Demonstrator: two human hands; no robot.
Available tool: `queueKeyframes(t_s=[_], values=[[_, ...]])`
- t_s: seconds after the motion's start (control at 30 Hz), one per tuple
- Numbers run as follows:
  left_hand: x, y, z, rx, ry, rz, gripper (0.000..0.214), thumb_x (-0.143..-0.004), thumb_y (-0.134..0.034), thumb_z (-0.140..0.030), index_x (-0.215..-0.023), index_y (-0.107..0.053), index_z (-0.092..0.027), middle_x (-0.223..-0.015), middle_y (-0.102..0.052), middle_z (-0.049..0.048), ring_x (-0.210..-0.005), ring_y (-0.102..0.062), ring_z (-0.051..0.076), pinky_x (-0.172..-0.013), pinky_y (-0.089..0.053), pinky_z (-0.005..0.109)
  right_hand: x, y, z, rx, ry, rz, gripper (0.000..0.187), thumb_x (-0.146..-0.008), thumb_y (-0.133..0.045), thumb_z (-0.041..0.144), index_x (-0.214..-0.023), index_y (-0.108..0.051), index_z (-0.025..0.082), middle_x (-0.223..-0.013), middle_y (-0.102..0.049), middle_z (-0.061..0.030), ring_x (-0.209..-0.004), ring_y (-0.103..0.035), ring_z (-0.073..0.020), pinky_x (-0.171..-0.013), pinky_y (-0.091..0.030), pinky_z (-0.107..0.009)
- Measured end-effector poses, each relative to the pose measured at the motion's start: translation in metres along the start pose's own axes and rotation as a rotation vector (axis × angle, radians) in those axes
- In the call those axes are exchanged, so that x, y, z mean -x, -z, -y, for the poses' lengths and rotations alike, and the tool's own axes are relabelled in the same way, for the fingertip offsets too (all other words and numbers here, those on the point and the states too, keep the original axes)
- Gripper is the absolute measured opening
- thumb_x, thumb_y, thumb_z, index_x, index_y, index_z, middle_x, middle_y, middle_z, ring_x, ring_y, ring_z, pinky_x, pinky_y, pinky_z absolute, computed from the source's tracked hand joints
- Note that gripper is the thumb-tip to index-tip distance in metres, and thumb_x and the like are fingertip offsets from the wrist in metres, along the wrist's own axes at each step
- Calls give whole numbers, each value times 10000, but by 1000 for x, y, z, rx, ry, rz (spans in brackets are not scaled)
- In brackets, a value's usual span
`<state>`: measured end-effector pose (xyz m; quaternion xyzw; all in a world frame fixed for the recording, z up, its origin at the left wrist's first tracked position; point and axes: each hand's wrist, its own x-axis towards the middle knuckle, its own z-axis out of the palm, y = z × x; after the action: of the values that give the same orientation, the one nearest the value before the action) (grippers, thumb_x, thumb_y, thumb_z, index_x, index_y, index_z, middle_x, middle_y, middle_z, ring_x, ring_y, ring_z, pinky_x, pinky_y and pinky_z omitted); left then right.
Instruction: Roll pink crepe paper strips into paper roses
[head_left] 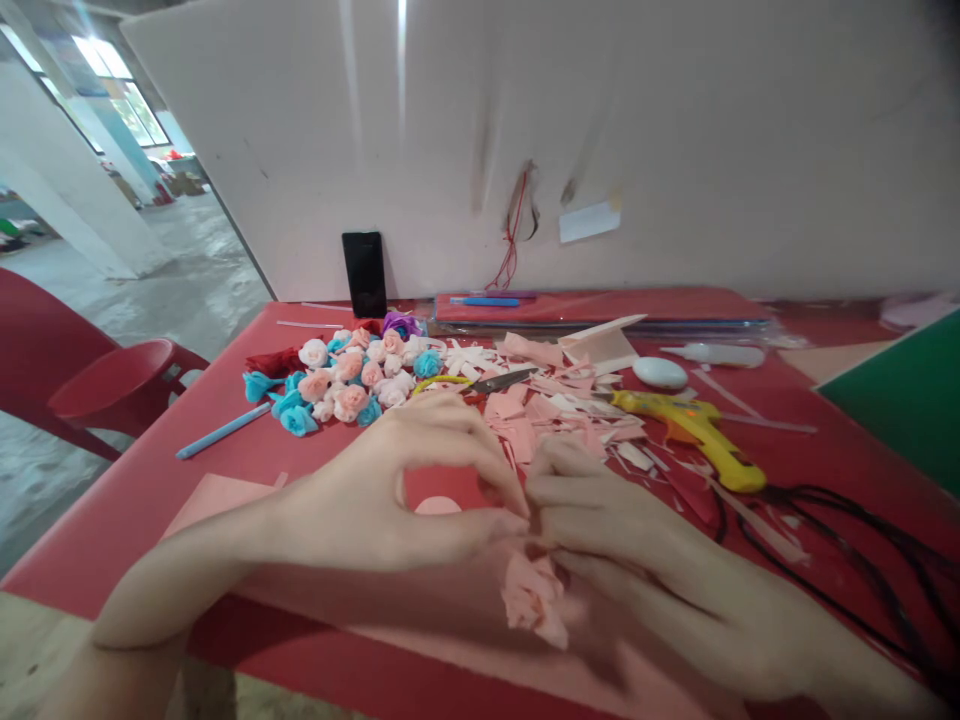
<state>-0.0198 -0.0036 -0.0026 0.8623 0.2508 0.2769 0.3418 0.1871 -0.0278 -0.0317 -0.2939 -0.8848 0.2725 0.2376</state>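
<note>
A pink paper flower (534, 600) hangs below my fingertips, above the table edge nearest me. My left hand (420, 480) is closed in a pinch, thumb and index finger meeting at the base of the flower. From the other side my right hand (600, 510) has its fingers curled together on the same spot. The fingers hide the part of the flower that they grip. Under my hands lies a sheet of pink paper (420, 610), and a round pink paper piece (438, 506) shows through the gap in my left hand.
Finished paper flowers (349, 370) are heaped at the back left, by a blue stick (225, 430). Paper scraps (525, 415) and scissors (502, 381) lie mid-table. To the right are a yellow glue gun (697, 430) with black cable (862, 540), and a white mouse-shaped object (660, 373). A phone (364, 275) leans on the board.
</note>
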Motion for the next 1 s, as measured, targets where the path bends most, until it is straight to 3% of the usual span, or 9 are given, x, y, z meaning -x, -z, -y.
queueKeyframes(t_s=[0.17, 0.47, 0.8, 1.0], values=[[0, -6, -2, 74, 35, 69, 28, -738, -670, -127, -711, -663, -132, -742, -667, -6, -777, -570, 95, -837, -412, 232, -1, 0, -1, 8, -20, 22, 330, -875, -325, 202, -719, -605, 280, -671, -602, -32, -780, -551, -228, -712, -477, -361], [-2, -12, 2, 183, 63, 61, 111, -757, -646, -113, -647, -645, -129, -705, -672, 8, -725, -570, 98, -800, -419, 241, -3, -1, 4, 3, 25, -30, 311, -845, -337, 120, -691, -576, 246, -668, -611, -34, -765, -552, -202, -693, -472, -310], [-2, -11, 4, 365, 191, 220, 176, -841, -522, -158, -667, -542, -141, -718, -629, 24, -716, -572, 112, -691, -433, 221, -4, -1, 3, -24, 74, -15, 303, -859, -341, 98, -839, -613, 231, -808, -646, -35, -863, -566, -183, -789, -455, -279], [-3, -12, -2, 316, 183, 201, 160, -802, -569, -140, -643, -549, -138, -647, -626, 24, -753, -571, 135, -761, -439, 254, -2, -1, 1, -21, 42, 14, 320, -871, -335, 113, -747, -606, 229, -734, -617, -29, -824, -567, -182, -777, -454, -280]])
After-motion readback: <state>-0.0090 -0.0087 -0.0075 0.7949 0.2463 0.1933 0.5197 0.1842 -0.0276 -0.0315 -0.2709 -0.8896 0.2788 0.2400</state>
